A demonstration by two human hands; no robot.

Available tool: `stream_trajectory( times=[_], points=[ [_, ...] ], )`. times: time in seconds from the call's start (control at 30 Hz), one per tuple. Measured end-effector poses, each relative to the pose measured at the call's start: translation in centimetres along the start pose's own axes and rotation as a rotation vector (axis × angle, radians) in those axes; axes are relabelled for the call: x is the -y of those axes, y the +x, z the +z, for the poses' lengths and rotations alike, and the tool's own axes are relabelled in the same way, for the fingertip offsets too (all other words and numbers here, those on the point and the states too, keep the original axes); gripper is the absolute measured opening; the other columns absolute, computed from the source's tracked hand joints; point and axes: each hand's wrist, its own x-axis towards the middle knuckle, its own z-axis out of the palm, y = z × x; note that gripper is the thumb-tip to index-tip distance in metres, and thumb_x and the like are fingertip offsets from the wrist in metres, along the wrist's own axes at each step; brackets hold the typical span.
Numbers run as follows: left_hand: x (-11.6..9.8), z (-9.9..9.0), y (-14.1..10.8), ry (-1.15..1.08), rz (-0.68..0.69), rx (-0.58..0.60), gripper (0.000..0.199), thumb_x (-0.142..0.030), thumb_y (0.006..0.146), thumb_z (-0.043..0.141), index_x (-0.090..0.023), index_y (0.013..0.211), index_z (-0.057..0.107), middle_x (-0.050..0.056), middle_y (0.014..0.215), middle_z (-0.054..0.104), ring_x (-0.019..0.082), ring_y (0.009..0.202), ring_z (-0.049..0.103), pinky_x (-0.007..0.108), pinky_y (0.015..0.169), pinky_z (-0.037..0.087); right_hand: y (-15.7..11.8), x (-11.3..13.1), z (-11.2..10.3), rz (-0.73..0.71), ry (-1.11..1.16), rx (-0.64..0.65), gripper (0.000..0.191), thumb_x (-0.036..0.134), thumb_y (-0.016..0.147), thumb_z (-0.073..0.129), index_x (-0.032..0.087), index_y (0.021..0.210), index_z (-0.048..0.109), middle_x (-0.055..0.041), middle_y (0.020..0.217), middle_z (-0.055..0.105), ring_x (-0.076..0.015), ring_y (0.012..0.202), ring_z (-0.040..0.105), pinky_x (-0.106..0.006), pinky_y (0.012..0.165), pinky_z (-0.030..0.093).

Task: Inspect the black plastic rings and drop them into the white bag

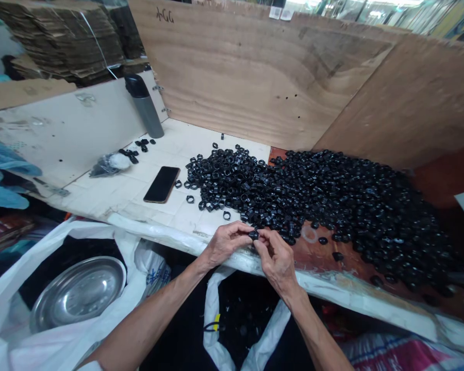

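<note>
- Black part (253,235), small, pinched between both hands, just above the counter's (135,225) near edge; exact shape hidden by fingers.
- Left hand (226,243): thumb and fingertips closed on its left side. Right hand (277,256): thumb and fingertips closed on its right side.
- Handling, my judgement: light, even pinch, pads opposite each other, so it doesn't twist or pop out. If it's two pieces, line the faces up square before pressing; can't tell from here if it is.
- Small and slick-looking, so probably easy to drop; low hands over the edge make sense. Wrists near the edge could steady the grip.
- Black rings (232,180) heaped beyond the hands, a few loose by the phone (162,184). Bigger heap of black pieces (375,211) to the right, running into the rings; mixing looks likely where they meet.
- Clear ring (310,233) flat on the reddish surface, beside the heap.
- Open white sack (212,304) below, between forearms: small dark pieces inside, too dim to identify. A dropped part could land there.
- White bag (2,296) at left, mouth open: metal bowl (81,291) inside, tilted, nothing clear in it.
- Clear plastic bag (105,166) on counter, dark contents, unreadable. Grey bottle (149,114) upright behind, black lid on.
</note>
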Motion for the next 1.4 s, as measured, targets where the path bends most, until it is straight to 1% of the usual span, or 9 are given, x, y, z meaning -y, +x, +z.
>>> stream_trajectory(
  times=[0.07, 0.3, 0.47, 0.53, 0.73, 0.9, 1.07, 1.27, 1.4],
  points=[
    [0.1, 0.0, 0.0, 0.032, 0.034, 0.000, 0.023, -0.030, 0.082, 0.072, -0.014, 0.099, 0.074, 0.011, 0.103, 0.071, 0.021, 0.097, 0.068, 0.034, 0.092, 0.054, -0.1, 0.2, 0.2, 0.027, 0.030, 0.004, 0.015, 0.027, 0.093, 0.054, 0.020, 0.100, 0.065, -0.0050, 0.086, 0.064, -0.0165, 0.071, 0.063, -0.027, 0.066, 0.052],
    [0.2, 0.2, -0.2, 0.201, 0.218, 0.011, 0.020, -0.027, 0.083, 0.071, -0.016, 0.099, 0.074, 0.010, 0.101, 0.073, 0.021, 0.096, 0.068, 0.035, 0.090, 0.055, -0.2, -0.2, 0.0, 0.427, 0.264, 0.124, 0.026, 0.042, 0.090, 0.057, 0.019, 0.082, 0.061, 0.0056, 0.051, 0.050, -0.0113, 0.043, 0.048, -0.022, 0.044, 0.040],
    [-0.4, 0.1, -0.1, 0.028, -0.052, 0.096, 0.026, -0.029, 0.084, 0.070, -0.013, 0.105, 0.073, 0.010, 0.100, 0.073, 0.020, 0.090, 0.069, 0.032, 0.085, 0.056, -0.7, -0.5, -0.2, 0.168, 0.143, 0.020, 0.019, 0.035, 0.089, 0.060, 0.019, 0.096, 0.065, -0.0023, 0.077, 0.062, -0.0151, 0.064, 0.059, -0.026, 0.062, 0.050],
    [-0.5, 0.0, -0.1, -0.003, -0.077, 0.121, 0.027, -0.029, 0.085, 0.069, -0.012, 0.105, 0.072, 0.010, 0.099, 0.074, 0.019, 0.089, 0.069, 0.032, 0.084, 0.057, -0.9, -0.4, 0.0, 0.109, 0.136, -0.001, 0.018, 0.034, 0.090, 0.059, 0.019, 0.098, 0.065, -0.0035, 0.080, 0.064, -0.0161, 0.066, 0.061, -0.027, 0.063, 0.050],
    [-0.3, 0.1, -0.3, 0.143, 0.132, 0.075, 0.022, -0.029, 0.082, 0.071, -0.015, 0.100, 0.075, 0.011, 0.104, 0.073, 0.022, 0.099, 0.068, 0.034, 0.091, 0.055, -1.1, 0.3, 0.5, 0.424, 0.328, 0.072, 0.032, 0.045, 0.094, 0.053, 0.019, 0.077, 0.059, 0.0044, 0.049, 0.052, -0.0121, 0.043, 0.048, -0.023, 0.047, 0.043],
    [-0.6, -0.2, -0.1, 0.038, -0.076, 0.163, 0.026, -0.031, 0.085, 0.068, -0.013, 0.103, 0.074, 0.010, 0.099, 0.076, 0.020, 0.088, 0.071, 0.032, 0.083, 0.058, -1.8, 0.2, 0.7, 0.098, 0.141, -0.103, 0.020, 0.037, 0.091, 0.058, 0.020, 0.098, 0.066, -0.0071, 0.087, 0.068, -0.0196, 0.076, 0.065, -0.032, 0.074, 0.053],
    [-1.3, 0.2, -1.0, 0.184, 0.108, 0.143, 0.021, -0.026, 0.082, 0.071, -0.015, 0.100, 0.075, 0.010, 0.104, 0.075, 0.022, 0.099, 0.069, 0.034, 0.094, 0.054, -2.5, 1.3, 0.4, 0.464, 0.406, 0.040, 0.030, 0.044, 0.096, 0.050, 0.018, 0.085, 0.060, 0.0031, 0.052, 0.053, -0.0128, 0.043, 0.047, -0.025, 0.046, 0.044],
    [-2.0, 1.6, -3.2, -0.025, -0.176, 0.104, 0.023, -0.028, 0.087, 0.066, -0.013, 0.103, 0.071, 0.009, 0.091, 0.076, 0.019, 0.080, 0.072, 0.032, 0.078, 0.060, -3.6, 2.4, -0.7, 0.160, 0.224, -0.048, 0.018, 0.036, 0.092, 0.057, 0.020, 0.098, 0.064, -0.0078, 0.087, 0.068, -0.0197, 0.074, 0.066, -0.032, 0.072, 0.053],
    [-2.0, 1.6, -3.6, 0.148, 0.032, 0.047, 0.020, -0.025, 0.081, 0.072, -0.016, 0.098, 0.075, 0.010, 0.104, 0.075, 0.023, 0.100, 0.070, 0.036, 0.096, 0.054, -3.8, 2.5, -0.9, 0.435, 0.392, 0.099, 0.028, 0.043, 0.097, 0.048, 0.019, 0.087, 0.059, 0.0031, 0.053, 0.053, -0.0129, 0.043, 0.049, -0.024, 0.046, 0.043]
  ],
)
